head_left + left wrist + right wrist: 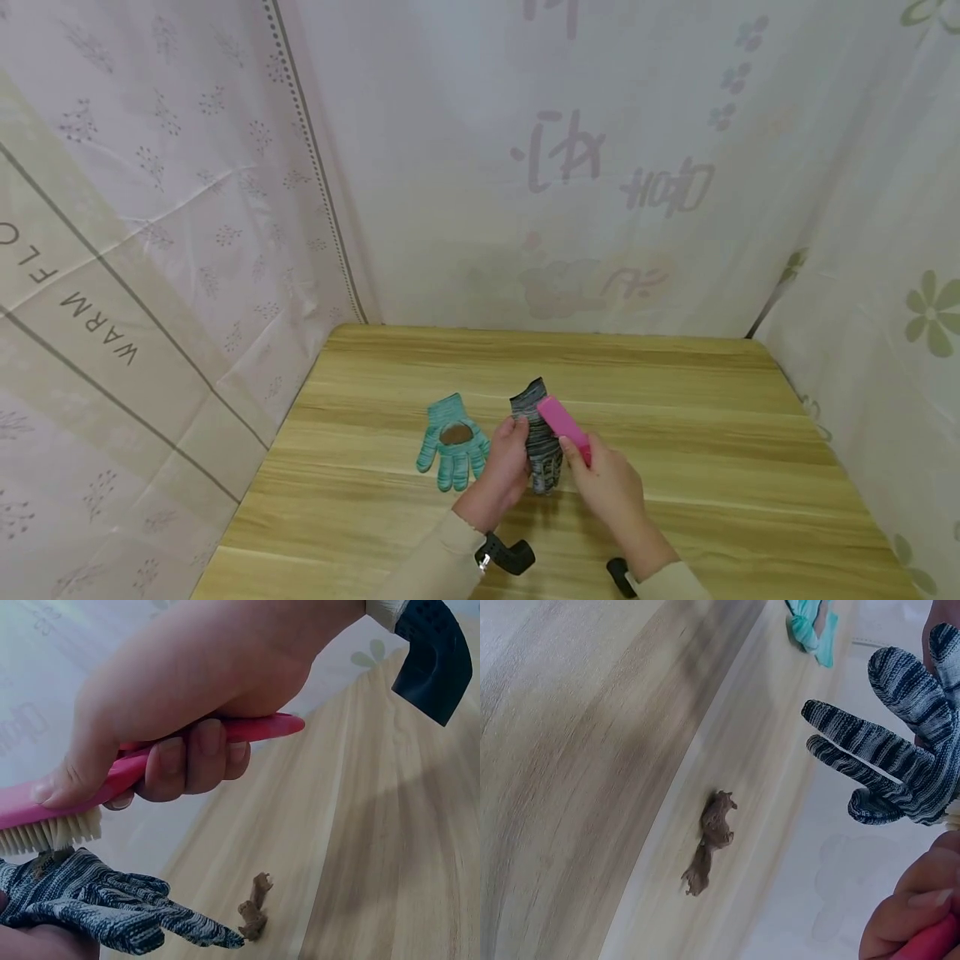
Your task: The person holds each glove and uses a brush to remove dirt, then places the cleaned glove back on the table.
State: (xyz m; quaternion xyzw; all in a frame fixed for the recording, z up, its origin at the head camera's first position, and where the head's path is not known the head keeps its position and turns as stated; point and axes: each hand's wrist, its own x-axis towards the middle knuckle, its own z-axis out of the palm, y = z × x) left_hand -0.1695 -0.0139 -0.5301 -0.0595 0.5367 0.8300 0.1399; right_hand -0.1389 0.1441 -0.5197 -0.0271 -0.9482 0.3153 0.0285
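My left hand (504, 471) holds a black-and-white striped knit glove (543, 442) up off the table, its fingers pointing toward me. In my right hand (613, 490) is a pink scrub brush (561, 422), gripped round its handle. The brush's pale bristles (56, 834) press on the glove in the left wrist view, right over a brown smear (46, 864). A crumbly brown lump (714, 829) lies on the table below the glove; in the head view it is hidden.
A teal knit glove (447, 410) lies flat left of my left hand, with a round brown patch (456, 434) on it. The wood-grain table (697, 425) is bordered by patterned curtains (450, 208) at the back and both sides.
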